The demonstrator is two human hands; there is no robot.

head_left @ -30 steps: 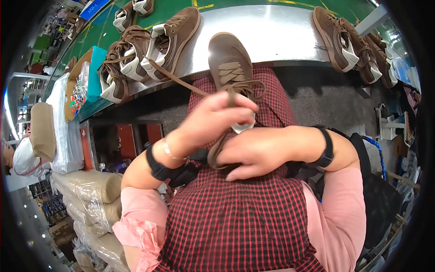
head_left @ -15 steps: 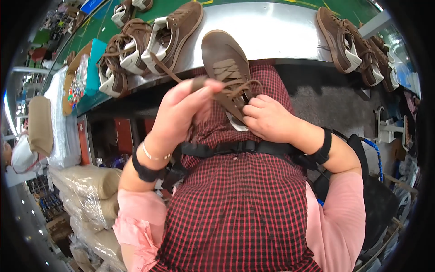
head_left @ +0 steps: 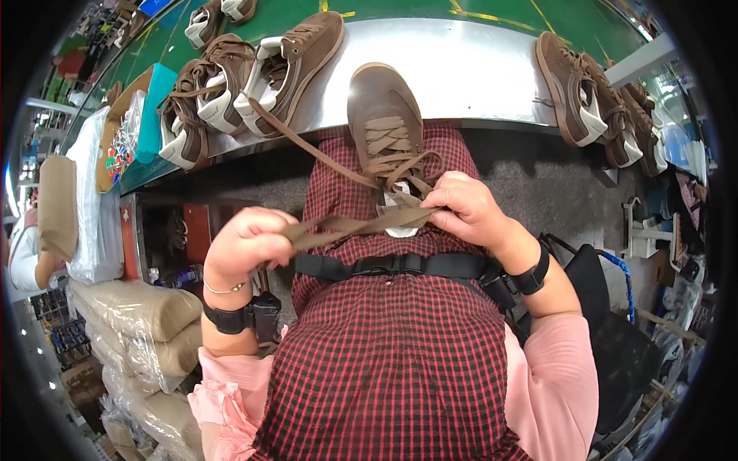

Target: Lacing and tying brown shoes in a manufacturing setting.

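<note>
A brown sneaker (head_left: 377, 96) rests toe-away on the table's near edge and over my lap, its heel toward me. Flat brown laces (head_left: 384, 132) criss-cross its front. A brown shoelace (head_left: 346, 226), slightly blurred and twisted, stretches nearly level between my two hands, just nearer to me than the shoe's heel. My left hand (head_left: 250, 244) is closed on its left end, out to the left of the shoe. Beside the heel on the right, my right hand (head_left: 467, 206) pinches the other end. Another lace length (head_left: 307, 146) runs from the shoe toward the sneakers at the left.
Several brown-and-white sneakers (head_left: 288, 69) stand at the left of the metal table (head_left: 461, 69), and more sneakers (head_left: 569, 88) at its right. A teal-edged box (head_left: 157, 107) of small bagged items sits far left. Plastic-wrapped tan bundles (head_left: 138, 311) are stacked below it.
My left hand has moved left and toward me, drawing the shoelace out straight. My right hand has left the shoe's side opening and now pinches the lace. The shoe appears slightly lower in view.
</note>
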